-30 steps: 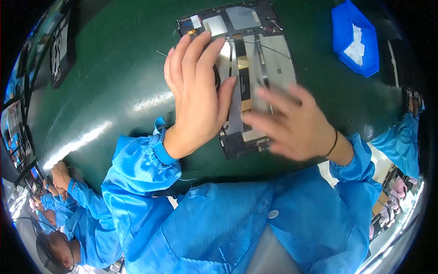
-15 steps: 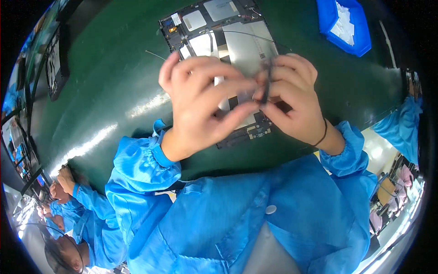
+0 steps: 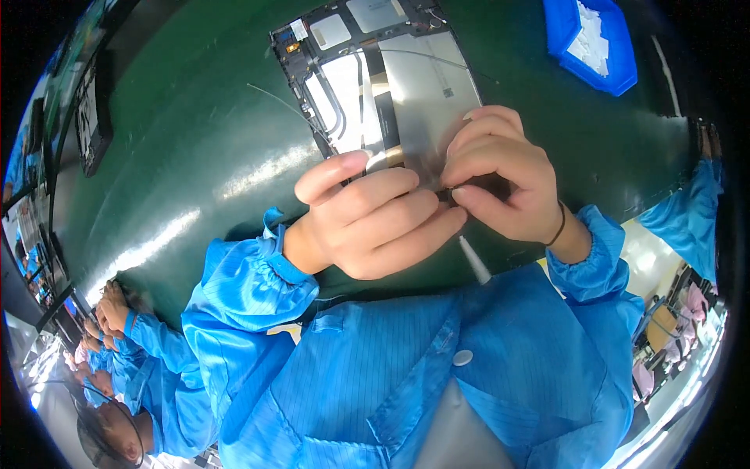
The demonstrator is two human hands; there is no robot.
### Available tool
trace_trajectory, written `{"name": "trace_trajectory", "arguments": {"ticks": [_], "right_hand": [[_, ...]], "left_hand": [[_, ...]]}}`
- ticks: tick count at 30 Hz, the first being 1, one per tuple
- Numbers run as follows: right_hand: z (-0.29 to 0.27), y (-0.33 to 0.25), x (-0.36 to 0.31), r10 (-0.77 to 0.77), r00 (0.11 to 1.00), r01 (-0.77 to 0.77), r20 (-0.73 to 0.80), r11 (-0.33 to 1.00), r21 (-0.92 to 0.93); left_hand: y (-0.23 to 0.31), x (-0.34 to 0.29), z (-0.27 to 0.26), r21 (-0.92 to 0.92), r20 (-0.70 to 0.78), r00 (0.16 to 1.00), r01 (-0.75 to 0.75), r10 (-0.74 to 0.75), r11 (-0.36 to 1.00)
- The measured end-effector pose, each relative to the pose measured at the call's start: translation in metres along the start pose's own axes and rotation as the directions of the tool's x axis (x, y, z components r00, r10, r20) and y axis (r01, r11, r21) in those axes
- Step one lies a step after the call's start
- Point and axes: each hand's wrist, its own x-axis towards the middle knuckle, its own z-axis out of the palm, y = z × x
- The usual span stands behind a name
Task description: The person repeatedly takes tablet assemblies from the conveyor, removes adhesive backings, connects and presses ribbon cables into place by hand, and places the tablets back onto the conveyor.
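Observation:
An opened tablet chassis lies on the green tabletop in front of me, its silvery plates, dark frame and thin wires exposed. My left hand is closed over the chassis's near end, fingers curled; whatever they hold is hidden. Beside it, my right hand pinches a tiny dark piece between thumb and forefinger, too small to name. The fingertips of both hands nearly meet there. A pale, narrow, tapered piece sticks out below the left fingers; I cannot tell what it is.
A blue bin with white pieces stands at the far right. Another dark device lies at the far left. Other people in blue work at the left, where a co-worker's hands rest at the table edge; another blue sleeve shows at right.
My left hand has moved down and right and its fingers have curled in. The dark strip seen by my right fingers is now mostly out of sight. The pale tapered piece has come into view.

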Motion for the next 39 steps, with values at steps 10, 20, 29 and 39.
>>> {"name": "trace_trajectory", "arguments": {"ticks": [10,20,29,39], "right_hand": [[0.0,0.002,0.001,0.028,0.999,-0.027,0.026,0.999,-0.03],[-0.124,0.05,0.007,-0.263,0.766,-0.274,-0.587,0.693,-0.667],[-0.037,-0.009,-0.007,-0.149,0.98,0.006,-0.133,0.687,-0.727],[0.021,-0.032,-0.031,-0.063,0.994,-0.011,-0.093,0.767,-0.642]], "left_hand": [[-0.002,-0.001,-0.006,0.078,0.148,0.945,-0.304,0.29,0.95],[-0.017,0.021,-0.002,-0.276,0.268,0.93,0.324,-0.251,0.905],[-0.028,0.022,0.004,-0.174,0.327,0.789,0.591,-0.52,0.788],[-0.027,0.024,0.014,-0.219,0.279,0.835,0.536,-0.474,0.815]]}}
